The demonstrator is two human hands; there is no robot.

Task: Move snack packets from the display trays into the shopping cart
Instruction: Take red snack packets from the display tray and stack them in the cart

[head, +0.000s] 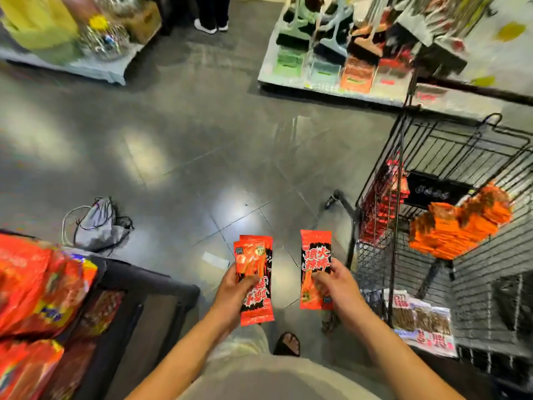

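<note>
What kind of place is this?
Most likely a supermarket. A wire shopping cart holds orange packets, dustpans and brushes stand on a display platform, and the left hand and right hand each hold red snack packets.

Fanned stack of red-orange snack packets point(255, 280): black flame-like patches, white outlines. Single red snack packet point(315, 267): black panel, large red characters edged white, orange strip below. Black wire shopping cart point(461, 153): bright orange packet pile point(458, 226) with brown mottling, red-and-black packet row point(380, 209) at side wall. Glossy dark grey tiled floor point(187, 140). Pale grey drawstring bag point(99, 226), black cords.
</note>
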